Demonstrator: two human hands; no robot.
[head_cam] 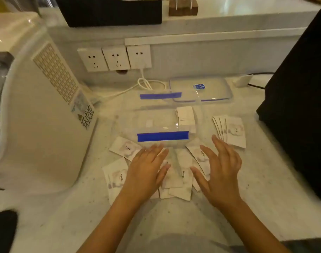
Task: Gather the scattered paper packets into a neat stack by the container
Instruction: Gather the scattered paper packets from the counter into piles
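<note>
Several white paper packets printed "love" (183, 172) lie scattered on the marble counter just in front of a clear plastic container (156, 121) with blue clips. My left hand (146, 170) rests flat on the left part of the pile, fingers spread. My right hand (220, 172) hovers over the right part, fingers apart, holding nothing. A fanned group of packets (232, 130) lies to the right of the container. A few more packets (186, 115) stand inside the container at its right end.
The container's clear lid (201, 90) lies behind it. A white appliance (37, 106) stands at the left, a black object (298, 106) at the right. Wall sockets (115, 58) and a white cable (145, 84) are at the back.
</note>
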